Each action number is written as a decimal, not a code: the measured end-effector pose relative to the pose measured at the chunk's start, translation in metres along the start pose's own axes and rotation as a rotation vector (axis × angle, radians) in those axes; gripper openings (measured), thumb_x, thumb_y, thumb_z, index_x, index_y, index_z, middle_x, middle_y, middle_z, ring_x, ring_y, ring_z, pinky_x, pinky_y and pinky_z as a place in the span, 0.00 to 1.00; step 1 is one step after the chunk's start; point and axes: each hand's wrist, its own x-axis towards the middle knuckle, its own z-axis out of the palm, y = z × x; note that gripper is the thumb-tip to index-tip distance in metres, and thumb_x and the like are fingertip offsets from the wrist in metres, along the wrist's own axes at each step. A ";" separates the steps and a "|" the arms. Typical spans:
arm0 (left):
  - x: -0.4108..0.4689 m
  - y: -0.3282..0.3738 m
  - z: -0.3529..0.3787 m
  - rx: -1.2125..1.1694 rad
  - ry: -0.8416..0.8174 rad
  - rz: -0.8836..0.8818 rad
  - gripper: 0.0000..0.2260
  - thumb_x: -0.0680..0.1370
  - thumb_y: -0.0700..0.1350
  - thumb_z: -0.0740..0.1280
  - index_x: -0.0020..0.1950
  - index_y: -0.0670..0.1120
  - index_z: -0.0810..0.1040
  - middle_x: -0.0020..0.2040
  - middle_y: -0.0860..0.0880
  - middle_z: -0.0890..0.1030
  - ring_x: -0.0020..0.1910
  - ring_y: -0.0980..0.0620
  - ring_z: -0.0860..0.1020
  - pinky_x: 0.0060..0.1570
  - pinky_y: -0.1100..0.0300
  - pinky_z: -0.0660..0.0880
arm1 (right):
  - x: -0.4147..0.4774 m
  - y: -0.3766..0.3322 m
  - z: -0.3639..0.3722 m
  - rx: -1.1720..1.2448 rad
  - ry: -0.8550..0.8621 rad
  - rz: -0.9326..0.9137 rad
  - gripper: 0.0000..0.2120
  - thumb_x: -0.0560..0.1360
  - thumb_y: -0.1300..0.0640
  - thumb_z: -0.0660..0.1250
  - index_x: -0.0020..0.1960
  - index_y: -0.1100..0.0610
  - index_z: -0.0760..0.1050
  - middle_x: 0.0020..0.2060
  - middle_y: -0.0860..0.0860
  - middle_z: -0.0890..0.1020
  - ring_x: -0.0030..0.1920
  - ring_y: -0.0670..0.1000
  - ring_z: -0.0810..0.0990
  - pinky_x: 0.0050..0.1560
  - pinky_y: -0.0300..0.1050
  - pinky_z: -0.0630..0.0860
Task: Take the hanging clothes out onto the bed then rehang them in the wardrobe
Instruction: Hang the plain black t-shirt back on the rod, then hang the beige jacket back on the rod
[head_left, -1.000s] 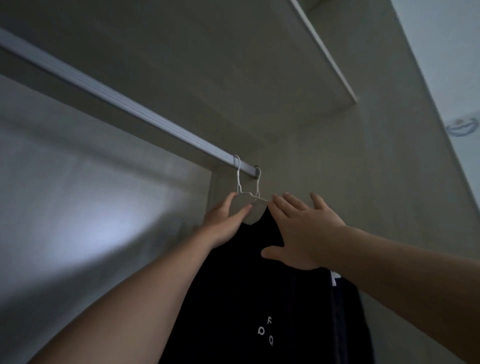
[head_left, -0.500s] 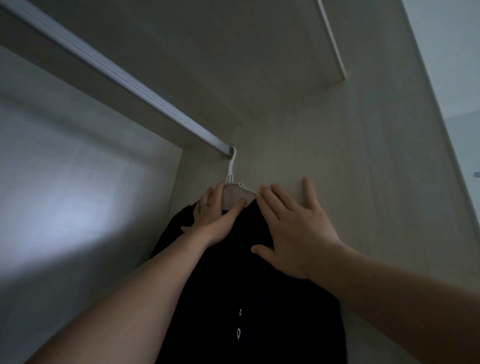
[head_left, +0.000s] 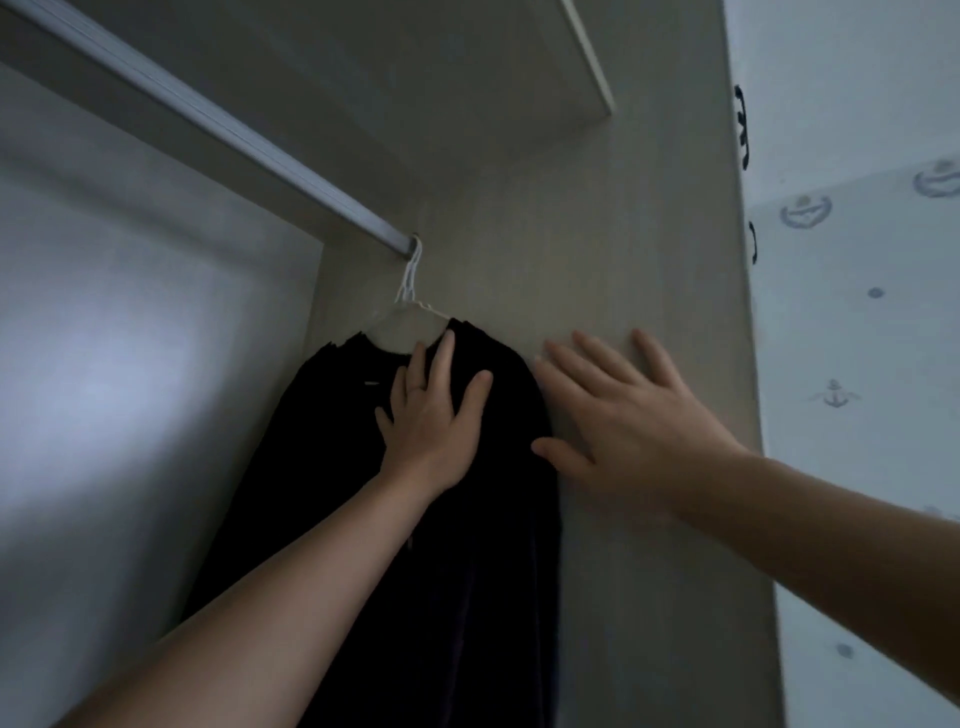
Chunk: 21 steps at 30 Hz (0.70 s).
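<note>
presently, neither hand holds anything. the left hand (head_left: 431, 415) lies flat, fingers straight and spread, on the front of the black clothes (head_left: 395, 571) just below the collar. the right hand (head_left: 623, 431) is likewise spread wide over the wardrobe side panel (head_left: 639, 249), just beside the clothes' right edge; whether it touches the panel cannot be told. the clothes hang on white hangers (head_left: 410, 280) hooked at the far right end of the rail (head_left: 234, 140), close against that panel. the bed is out of view. judged from this, the clothes in sight are on the rail, which suits the close of rehanging; if removal has not begun, all is left.
</note>
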 end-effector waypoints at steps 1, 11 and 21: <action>-0.018 0.013 0.003 -0.006 0.022 0.054 0.29 0.78 0.68 0.49 0.78 0.66 0.48 0.82 0.53 0.48 0.80 0.49 0.47 0.74 0.37 0.44 | -0.020 0.007 -0.006 0.018 0.006 0.007 0.38 0.75 0.32 0.42 0.80 0.51 0.51 0.79 0.49 0.56 0.79 0.52 0.50 0.76 0.62 0.46; -0.223 0.155 0.064 0.035 -0.094 0.508 0.28 0.81 0.64 0.49 0.80 0.58 0.55 0.82 0.51 0.50 0.81 0.45 0.48 0.75 0.35 0.47 | -0.267 0.093 -0.031 0.138 -0.201 0.125 0.35 0.78 0.33 0.42 0.80 0.48 0.43 0.80 0.47 0.46 0.79 0.52 0.39 0.75 0.65 0.45; -0.475 0.296 0.212 -0.237 -0.598 0.407 0.28 0.81 0.65 0.48 0.80 0.58 0.56 0.82 0.53 0.51 0.81 0.50 0.45 0.76 0.39 0.44 | -0.589 0.171 -0.062 0.184 -0.543 0.570 0.34 0.79 0.33 0.44 0.80 0.47 0.41 0.79 0.44 0.44 0.78 0.49 0.37 0.76 0.63 0.42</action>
